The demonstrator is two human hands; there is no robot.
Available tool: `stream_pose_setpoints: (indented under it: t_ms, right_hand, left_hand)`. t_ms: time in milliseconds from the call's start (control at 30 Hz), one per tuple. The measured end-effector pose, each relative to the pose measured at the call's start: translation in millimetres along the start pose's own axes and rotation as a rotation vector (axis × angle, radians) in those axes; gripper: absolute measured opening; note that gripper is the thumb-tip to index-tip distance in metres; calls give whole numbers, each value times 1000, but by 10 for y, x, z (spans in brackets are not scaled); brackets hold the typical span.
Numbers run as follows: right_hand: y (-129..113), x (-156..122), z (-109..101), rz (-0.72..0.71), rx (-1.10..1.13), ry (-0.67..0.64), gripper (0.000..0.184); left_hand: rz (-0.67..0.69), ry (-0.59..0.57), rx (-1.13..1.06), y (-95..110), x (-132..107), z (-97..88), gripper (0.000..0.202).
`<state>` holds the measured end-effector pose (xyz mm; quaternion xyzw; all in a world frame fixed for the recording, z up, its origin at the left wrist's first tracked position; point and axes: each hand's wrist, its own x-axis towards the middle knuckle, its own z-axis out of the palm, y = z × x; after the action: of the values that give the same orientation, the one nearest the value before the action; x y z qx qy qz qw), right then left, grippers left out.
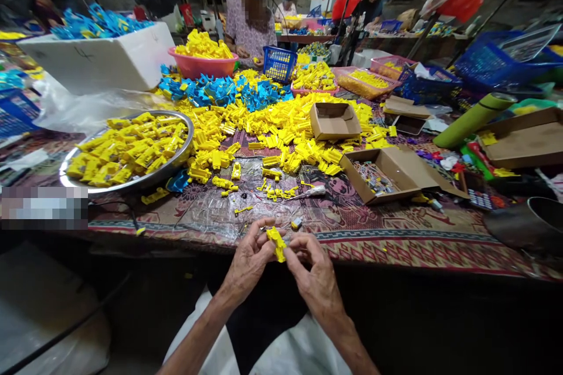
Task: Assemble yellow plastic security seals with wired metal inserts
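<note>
A small yellow plastic part [277,244] is held up between my two hands, just over the table's front edge. My left hand [251,258] pinches it from the left with thumb and fingers. From the other side, the fingertips of my right hand [313,274] are closed against its lower right end. Just beyond them lies a small motor [296,223] on the cloth. Farther on are a screwdriver [313,191] with a pale handle and several small yellow pieces [278,193] on a clear plastic sheet [211,211].
A metal basin [187,155] of yellow parts stands at left. Behind spreads a heap of yellow parts [281,129] with blue parts [229,92]. An open cardboard box [373,196] holds small wired pieces. A dark pot [512,225] sits right. A person [250,23] sits opposite.
</note>
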<state>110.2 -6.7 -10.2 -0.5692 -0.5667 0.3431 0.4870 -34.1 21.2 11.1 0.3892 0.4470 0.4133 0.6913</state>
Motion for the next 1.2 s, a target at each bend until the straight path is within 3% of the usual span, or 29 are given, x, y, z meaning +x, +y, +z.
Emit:
stream_pose_setpoints:
  t_ms: [67,167,300,500,633,767,833,1000,1200]
  right_hand:
    - [57,94,-130,39,-27,15,7]
    - [132,253,-297,-16,-143,42,8]
    - [133,393,-366,-96,-260,2,8]
    - [47,579,-317,-139,-372,-125,16]
    - [96,699,-238,-247,-469,-254,28]
    - [167,687,-189,-304,-540,-384,23]
    - [151,699,-204,-296,-513,-381,21]
    - [-12,1004,-210,-332,-470,-207,14]
    - [-1,1512,86,-384,-547,-243,13]
  left_hand:
    - [-15,3,38,25,-11,-58,40]
    - [-36,-10,75,60,-28,-127,39]
    - [-57,-30,68,89,-37,-179,40]
    - [-53,-77,82,93,-39,-255,42]
    - [-47,-125,62,82,-35,-279,39]
    - [-85,-122,-27,67,-30,-282,41]
    - [-89,-120,-84,47,-23,-291,41]
    - [-49,-99,-229,-43,19,-318,45]
    - [-42,-73,-324,-103,47,-284,41]
